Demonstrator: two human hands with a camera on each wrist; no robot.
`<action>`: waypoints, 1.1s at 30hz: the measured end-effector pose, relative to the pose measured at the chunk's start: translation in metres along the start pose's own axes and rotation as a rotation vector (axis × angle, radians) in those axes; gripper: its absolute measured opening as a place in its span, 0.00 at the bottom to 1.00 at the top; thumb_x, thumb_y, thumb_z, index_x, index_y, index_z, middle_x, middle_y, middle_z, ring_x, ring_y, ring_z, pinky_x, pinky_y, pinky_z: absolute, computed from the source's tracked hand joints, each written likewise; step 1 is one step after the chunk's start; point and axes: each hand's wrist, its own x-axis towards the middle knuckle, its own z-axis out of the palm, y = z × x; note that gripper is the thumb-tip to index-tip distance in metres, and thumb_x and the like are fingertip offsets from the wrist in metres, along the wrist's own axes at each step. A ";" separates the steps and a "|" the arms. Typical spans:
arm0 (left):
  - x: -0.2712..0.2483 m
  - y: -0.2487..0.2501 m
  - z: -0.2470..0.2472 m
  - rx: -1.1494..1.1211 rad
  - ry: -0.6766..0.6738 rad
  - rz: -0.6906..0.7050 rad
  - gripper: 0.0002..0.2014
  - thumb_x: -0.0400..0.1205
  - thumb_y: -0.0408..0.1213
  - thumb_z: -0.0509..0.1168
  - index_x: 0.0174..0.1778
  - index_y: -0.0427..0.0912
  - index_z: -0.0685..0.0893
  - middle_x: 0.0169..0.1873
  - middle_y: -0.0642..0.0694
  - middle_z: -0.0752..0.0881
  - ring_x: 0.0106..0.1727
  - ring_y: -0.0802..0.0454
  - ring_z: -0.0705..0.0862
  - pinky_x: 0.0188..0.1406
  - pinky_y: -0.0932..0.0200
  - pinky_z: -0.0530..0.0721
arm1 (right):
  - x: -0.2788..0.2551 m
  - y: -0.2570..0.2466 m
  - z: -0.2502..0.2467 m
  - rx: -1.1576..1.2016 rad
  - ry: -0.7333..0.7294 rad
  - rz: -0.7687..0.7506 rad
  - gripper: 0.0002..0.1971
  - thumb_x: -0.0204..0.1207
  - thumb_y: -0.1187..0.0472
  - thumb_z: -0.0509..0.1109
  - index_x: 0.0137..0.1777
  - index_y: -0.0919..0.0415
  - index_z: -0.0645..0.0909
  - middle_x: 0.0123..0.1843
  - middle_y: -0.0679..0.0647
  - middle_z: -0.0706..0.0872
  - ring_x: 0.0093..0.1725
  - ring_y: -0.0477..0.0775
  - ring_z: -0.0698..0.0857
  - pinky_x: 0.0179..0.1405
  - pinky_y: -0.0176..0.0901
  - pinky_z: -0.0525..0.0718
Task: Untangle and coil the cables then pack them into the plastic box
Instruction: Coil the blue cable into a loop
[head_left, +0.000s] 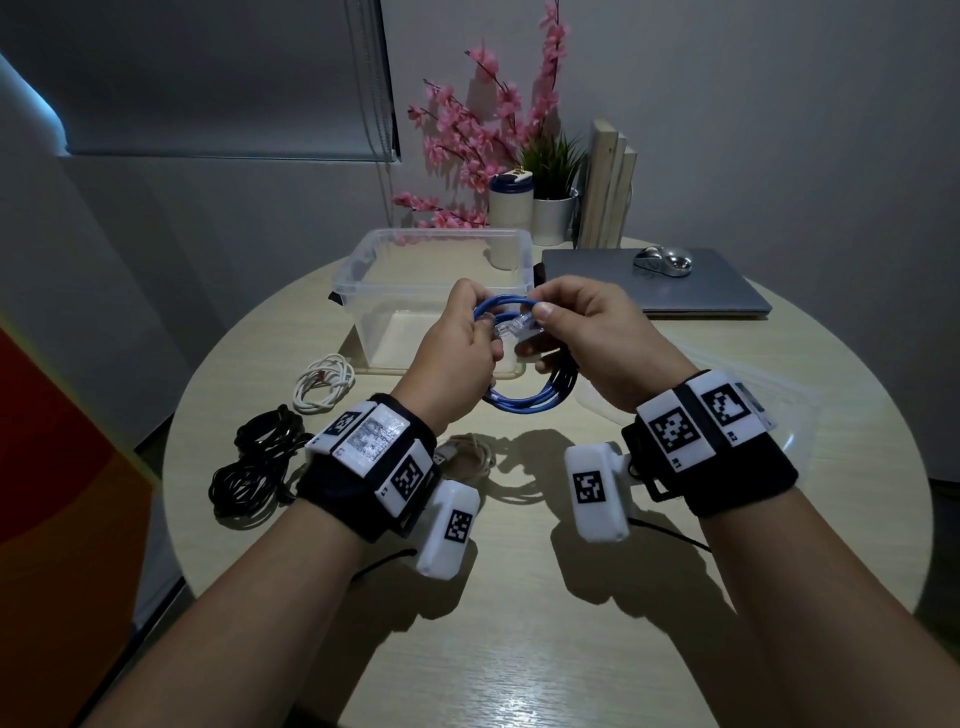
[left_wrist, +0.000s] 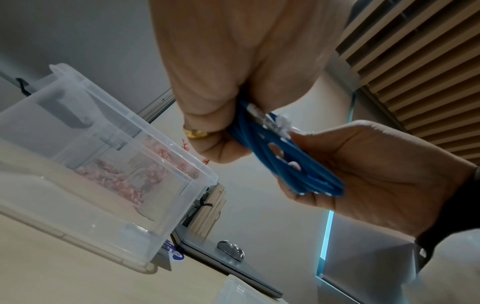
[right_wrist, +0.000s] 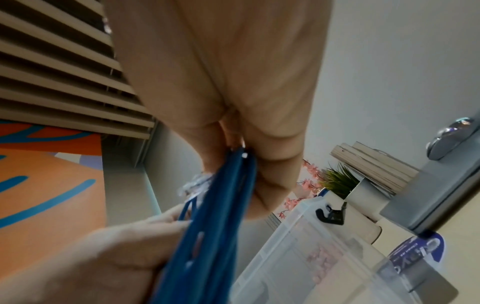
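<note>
You are partway through the job, by the look of it: the blue cable (head_left: 511, 400) is wound into a coil of several loops and hangs in the air at the centre of the head view, between your hands and just in front of the plastic box (head_left: 363, 270). Your left hand (head_left: 457, 358) grips the left side of the coil with curled fingers, and your right hand (head_left: 587, 332) pinches the top of the loops beside the clear plug (head_left: 511, 328), thumb on top. To my eye you are tucking that plug end in to finish the coil. The wrist views agree: the loops lie flat and bunched against your palms. The box stands open in the middle of the frame, and through its clear walls I can see no cable inside, so packing seems not yet begun. Three more bundles wait on the table (head_left: 571, 649) in the lower left of the frame: a white cable (head_left: 324, 384), a black cable (head_left: 254, 462) that looks loose and tangled, and a beige cable (head_left: 470, 454) partly hidden behind your left wrist. So, judging from this, one coil is nearly done and three remain.
</note>
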 end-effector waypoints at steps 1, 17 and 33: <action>0.000 -0.001 -0.001 0.010 0.000 0.002 0.07 0.88 0.35 0.49 0.51 0.50 0.70 0.32 0.48 0.76 0.31 0.50 0.73 0.33 0.50 0.76 | -0.001 0.000 0.000 0.035 -0.028 0.016 0.09 0.84 0.69 0.58 0.47 0.62 0.79 0.42 0.59 0.82 0.35 0.51 0.86 0.29 0.40 0.83; -0.002 -0.001 -0.003 -0.260 0.046 -0.099 0.08 0.86 0.30 0.57 0.48 0.49 0.73 0.34 0.48 0.81 0.29 0.56 0.73 0.34 0.58 0.73 | 0.003 0.000 -0.002 -0.301 0.154 -0.081 0.06 0.74 0.71 0.71 0.38 0.60 0.82 0.37 0.61 0.89 0.38 0.58 0.89 0.40 0.52 0.87; -0.026 0.005 -0.026 -0.294 -0.088 -0.255 0.18 0.84 0.19 0.48 0.52 0.44 0.78 0.39 0.43 0.81 0.36 0.54 0.81 0.38 0.62 0.82 | -0.017 -0.002 0.006 -0.231 0.040 0.050 0.05 0.73 0.69 0.75 0.43 0.62 0.81 0.38 0.62 0.88 0.35 0.56 0.86 0.32 0.45 0.81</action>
